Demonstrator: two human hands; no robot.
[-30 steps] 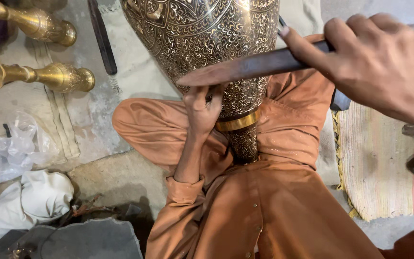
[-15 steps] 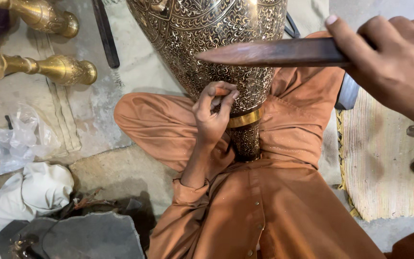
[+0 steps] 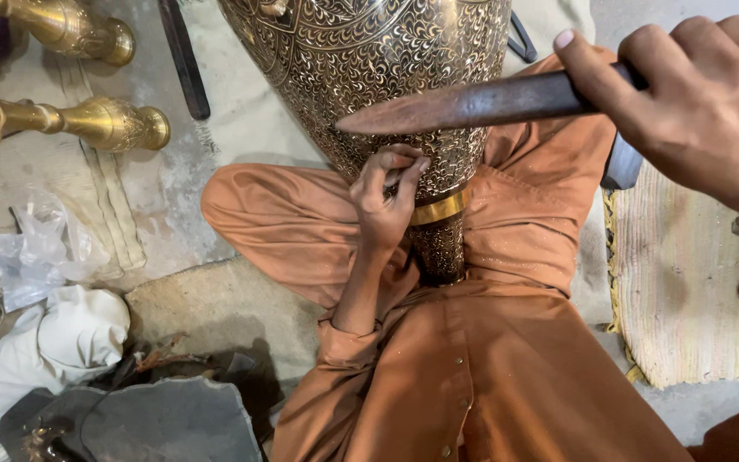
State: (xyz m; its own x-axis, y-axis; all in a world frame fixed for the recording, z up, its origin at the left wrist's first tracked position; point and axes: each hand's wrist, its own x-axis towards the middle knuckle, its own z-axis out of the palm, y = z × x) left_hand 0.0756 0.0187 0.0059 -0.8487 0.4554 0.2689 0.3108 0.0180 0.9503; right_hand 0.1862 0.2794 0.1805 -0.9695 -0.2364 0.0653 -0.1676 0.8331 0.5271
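A large brass vase [image 3: 369,60] with fine engraved scrollwork lies between my crossed legs in orange clothes. Its narrow neck and plain gold band [image 3: 440,208] point toward me. My left hand [image 3: 387,205] pinches a small metal punch [image 3: 393,177] against the vase's lower body, just above the band. My right hand [image 3: 699,103] is raised at the upper right and grips a dark wooden stick [image 3: 472,103]. The stick's tapered end hangs over the vase, a little above my left hand.
Two brass candlestick-like pieces [image 3: 87,120] lie at the upper left, next to a dark bar [image 3: 183,60]. White cloth and plastic bags [image 3: 36,291] and a grey slab [image 3: 164,423] are at the lower left. A striped rug [image 3: 694,282] lies at the right.
My right hand has drawn the stick up and to the right, away from the vase. My left hand has shifted slightly right along the vase, still pinching the punch.
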